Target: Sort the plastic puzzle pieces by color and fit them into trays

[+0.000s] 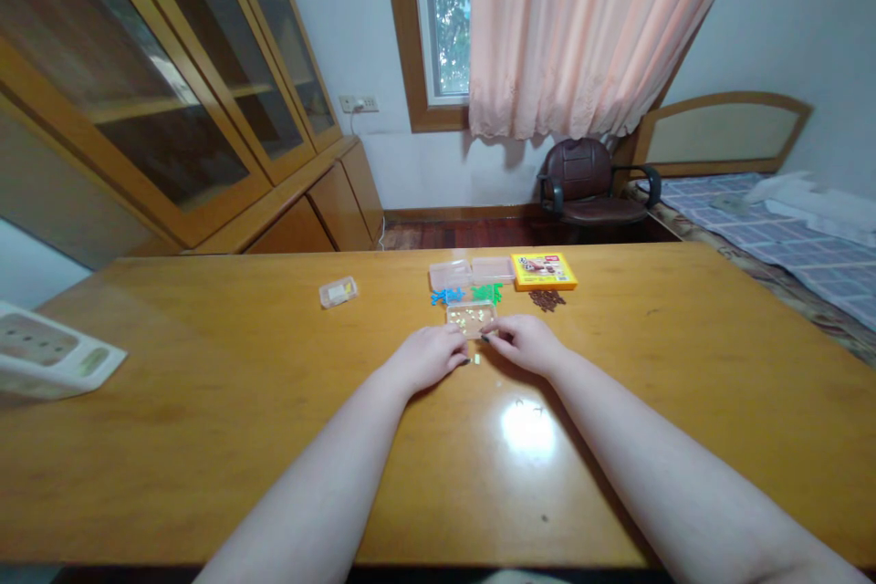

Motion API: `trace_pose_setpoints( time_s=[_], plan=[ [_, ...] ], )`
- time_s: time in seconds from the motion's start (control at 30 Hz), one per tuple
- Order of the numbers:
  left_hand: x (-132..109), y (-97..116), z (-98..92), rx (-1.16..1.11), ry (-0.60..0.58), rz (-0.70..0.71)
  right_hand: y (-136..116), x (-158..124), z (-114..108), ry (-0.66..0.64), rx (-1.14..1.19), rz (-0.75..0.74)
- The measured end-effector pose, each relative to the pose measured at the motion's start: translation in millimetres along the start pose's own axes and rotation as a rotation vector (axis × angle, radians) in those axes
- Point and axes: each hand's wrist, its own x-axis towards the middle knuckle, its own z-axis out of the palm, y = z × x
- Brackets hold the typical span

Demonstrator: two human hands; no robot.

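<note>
A clear plastic box with several small pale-yellow pieces in it lies on the wooden table in front of me. My left hand is at its near left corner, fingers curled; whether anything is between them is too small to tell. From the right, my right hand reaches to the box's near right side with thumb and forefinger close together, and what they may hold cannot be made out. One pale-yellow piece rests on the table between my hands.
Behind the box lie blue pieces, green pieces and two clear trays. A yellow box stands at the right, brown pieces before it. Farther left are a small clear case and a white power strip-like object.
</note>
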Motion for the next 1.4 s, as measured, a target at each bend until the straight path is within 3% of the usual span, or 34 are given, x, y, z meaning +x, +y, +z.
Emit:
trace_pose_setpoints(
  time_s=[0.13, 0.23, 0.47, 0.63, 0.77, 1.0, 1.07, 1.27, 1.4],
  plan=[
    [0.0, -1.1, 1.1, 0.009, 0.036, -0.017, -8.3, -1.7, -2.6, -0.194, 0.022, -0.087],
    [0.7, -3.0, 2.0, 0.015, 0.133, -0.049, -11.9, -1.9, -4.6, -0.257, -0.019, -0.100],
    [4.8, -14.6, 8.3, -0.040, 0.351, -0.219, -7.2, -0.2, 0.4, -0.244, -0.088, -0.083],
    [6.1, -21.8, 13.3, -0.139, 0.466, -0.233, -8.9, 0.8, 2.3, -0.197, -0.073, -0.071],
    [6.0, -23.2, 17.7, -0.208, 0.478, -0.223, -10.8, 1.2, 2.1, -0.197, -0.009, -0.026],
    [9.9, -30.9, 32.8, -0.373, 0.390, -0.186, -10.1, 0.2, 2.2, -0.226, 0.078, -0.005],
    [11.0, -31.7, 34.4, -0.455, 0.381, -0.168, -9.6, 0.1, 2.2, -0.171, 0.098, 0.012],
    [11.4, -29.3, 29.8, -0.559, 0.379, -0.209, -0.2, 2.8, 3.6, 0.182, 0.116, 0.165],
    [11.3, -30.5, 30.3, -0.567, 0.375, -0.213, 2.8, 4.4, 3.0, 0.203, 0.112, 0.216]
  ],
)
